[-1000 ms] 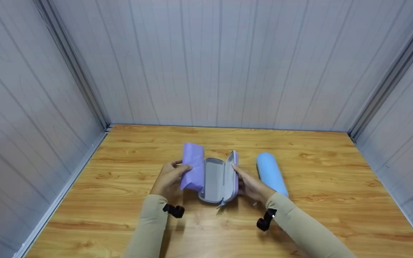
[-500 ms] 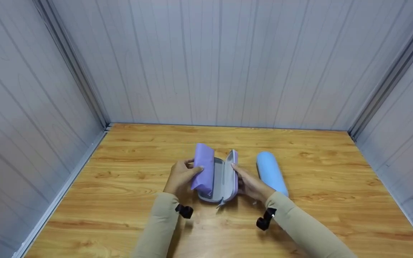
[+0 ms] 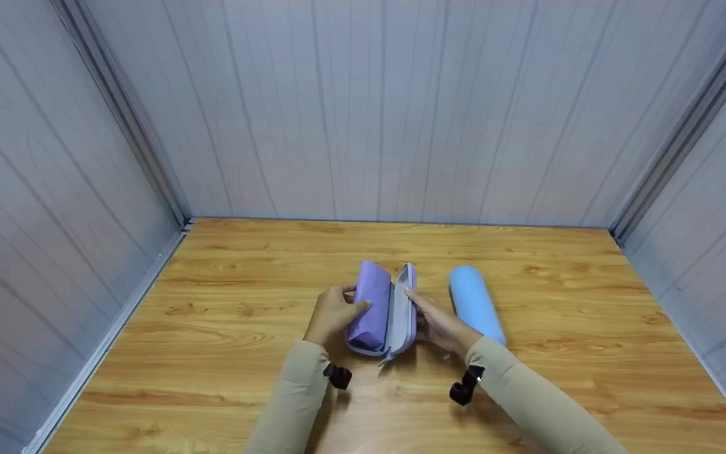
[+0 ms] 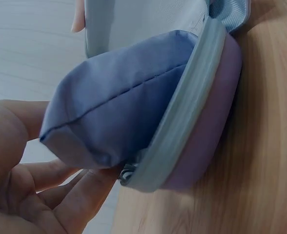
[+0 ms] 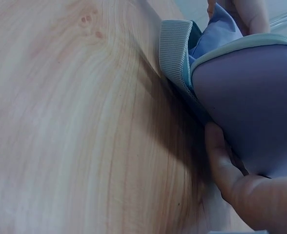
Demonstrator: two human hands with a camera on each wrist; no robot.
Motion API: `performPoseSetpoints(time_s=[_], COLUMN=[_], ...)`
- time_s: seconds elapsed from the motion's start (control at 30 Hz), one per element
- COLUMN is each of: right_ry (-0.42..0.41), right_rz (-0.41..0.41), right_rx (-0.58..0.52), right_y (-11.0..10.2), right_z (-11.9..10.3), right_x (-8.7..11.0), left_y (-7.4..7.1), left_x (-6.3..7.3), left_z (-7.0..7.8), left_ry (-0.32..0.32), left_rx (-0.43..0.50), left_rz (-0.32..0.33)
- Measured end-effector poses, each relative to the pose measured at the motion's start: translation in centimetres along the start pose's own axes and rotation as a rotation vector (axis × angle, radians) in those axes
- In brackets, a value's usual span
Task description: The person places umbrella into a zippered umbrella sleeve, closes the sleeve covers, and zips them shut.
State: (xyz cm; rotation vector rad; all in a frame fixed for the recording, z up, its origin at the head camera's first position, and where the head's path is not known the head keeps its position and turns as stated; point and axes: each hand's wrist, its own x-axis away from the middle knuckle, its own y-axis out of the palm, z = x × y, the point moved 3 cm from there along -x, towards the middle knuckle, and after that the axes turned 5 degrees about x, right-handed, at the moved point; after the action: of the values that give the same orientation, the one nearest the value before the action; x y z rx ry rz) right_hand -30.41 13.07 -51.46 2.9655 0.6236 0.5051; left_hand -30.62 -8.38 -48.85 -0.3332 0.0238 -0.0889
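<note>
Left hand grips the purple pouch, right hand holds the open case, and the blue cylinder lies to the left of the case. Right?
Wrong side: the head view shows the blue cylinder lying to the right of the open case. The rest stands: left hand grips the purple pouch, right hand holds the case.

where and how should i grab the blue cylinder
Probably its far half, from above, gripping across its width: the blue cylinder lies on its side, long and rounded, with the right hand and sleeve crowding its near end.
</note>
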Motion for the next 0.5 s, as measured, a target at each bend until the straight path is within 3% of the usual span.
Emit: performPoseSetpoints(time_s=[0.37, 0.5], right_ry=[0.009, 0.002], right_rz=[0.038, 0.052], right_rx=[0.002, -0.001], right_y=[0.12, 0.08], right_z=[-0.05, -0.08], right_x=[-0.01, -0.04], left_y=[0.35, 0.33], left_x=[0.37, 0.53], left_z=[-0.12, -0.2], left_ry=[0.05, 0.043], left_rx=[-0.088, -0.132], left_rz=[-0.046, -0.03])
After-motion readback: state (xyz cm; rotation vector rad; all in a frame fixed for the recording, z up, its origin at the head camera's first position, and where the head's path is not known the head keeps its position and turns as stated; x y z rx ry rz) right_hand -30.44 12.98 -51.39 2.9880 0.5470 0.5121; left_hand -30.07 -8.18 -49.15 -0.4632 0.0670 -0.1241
